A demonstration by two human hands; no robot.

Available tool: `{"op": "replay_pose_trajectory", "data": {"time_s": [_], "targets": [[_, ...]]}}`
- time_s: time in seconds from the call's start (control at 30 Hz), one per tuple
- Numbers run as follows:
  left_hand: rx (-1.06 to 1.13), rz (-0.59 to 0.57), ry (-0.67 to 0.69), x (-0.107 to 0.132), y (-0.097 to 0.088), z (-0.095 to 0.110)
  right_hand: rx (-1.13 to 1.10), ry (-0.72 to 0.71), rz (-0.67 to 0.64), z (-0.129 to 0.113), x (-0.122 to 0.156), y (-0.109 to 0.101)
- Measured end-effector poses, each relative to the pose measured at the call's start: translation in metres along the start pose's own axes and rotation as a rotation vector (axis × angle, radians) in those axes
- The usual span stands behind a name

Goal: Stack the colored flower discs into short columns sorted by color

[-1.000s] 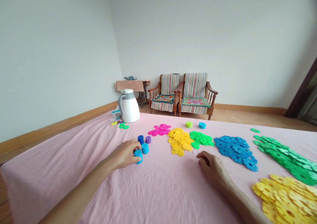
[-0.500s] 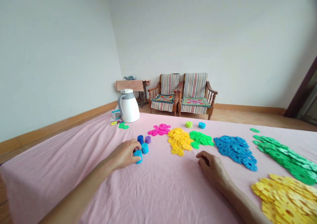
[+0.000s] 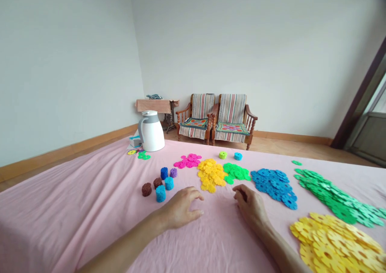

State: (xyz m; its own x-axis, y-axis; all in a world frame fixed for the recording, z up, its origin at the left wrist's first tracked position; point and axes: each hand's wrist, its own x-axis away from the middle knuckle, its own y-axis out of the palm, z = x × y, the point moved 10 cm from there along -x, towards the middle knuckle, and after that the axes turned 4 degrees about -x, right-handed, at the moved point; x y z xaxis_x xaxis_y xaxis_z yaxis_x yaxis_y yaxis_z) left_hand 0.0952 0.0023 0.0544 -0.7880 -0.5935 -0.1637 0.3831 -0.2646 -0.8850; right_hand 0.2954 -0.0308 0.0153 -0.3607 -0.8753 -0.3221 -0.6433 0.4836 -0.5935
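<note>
My left hand (image 3: 185, 208) is held over the pink cloth with its thumb and fingers apart and nothing between them. On its left stand short stacks of disc pieces: a light blue stack (image 3: 161, 193), a second light blue stack (image 3: 169, 183), a dark blue stack (image 3: 164, 173), a purple stack (image 3: 173, 172) and two brown stacks (image 3: 146, 189). My right hand (image 3: 250, 204) rests on the cloth with its fingers curled in, and no piece shows in it. Closest to it are the bright green pile (image 3: 237, 172), the yellow pile (image 3: 211, 174) and the blue pile (image 3: 274, 185) of flower-shaped discs.
A pink pile (image 3: 188, 161), a lime stack (image 3: 222, 155) and a blue stack (image 3: 238, 156) lie farther back. Larger green (image 3: 337, 196) and yellow discs (image 3: 334, 241) spread at right. A white jug (image 3: 152, 133) stands at the back left; two armchairs (image 3: 232, 120) are beyond the table.
My left hand has let go of the front light blue stack and moved right, opening. The brown stacks it hid now show. The view has turned slightly right; my right hand stays curled.
</note>
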Motion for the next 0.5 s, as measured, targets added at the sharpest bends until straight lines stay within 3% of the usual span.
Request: {"op": "replay_pose_trajectory", "data": {"time_s": [0.13, 0.3, 0.4, 0.5], "targets": [[0.011, 0.079, -0.019, -0.021, 0.007, -0.003, -0.032, 0.021, 0.021, 0.007, -0.003, -0.003], [-0.027, 0.268, -0.221, -0.053, -0.007, -0.041, -0.042, 0.004, 0.002, 0.003, -0.003, 0.000], [-0.056, 0.237, -0.317, -0.074, -0.005, -0.062, -0.037, 0.011, -0.008, 0.000, -0.002, 0.001], [-0.085, 0.213, -0.348, -0.088, -0.001, -0.068, -0.036, 0.005, -0.002, -0.001, -0.002, 0.002]]}}
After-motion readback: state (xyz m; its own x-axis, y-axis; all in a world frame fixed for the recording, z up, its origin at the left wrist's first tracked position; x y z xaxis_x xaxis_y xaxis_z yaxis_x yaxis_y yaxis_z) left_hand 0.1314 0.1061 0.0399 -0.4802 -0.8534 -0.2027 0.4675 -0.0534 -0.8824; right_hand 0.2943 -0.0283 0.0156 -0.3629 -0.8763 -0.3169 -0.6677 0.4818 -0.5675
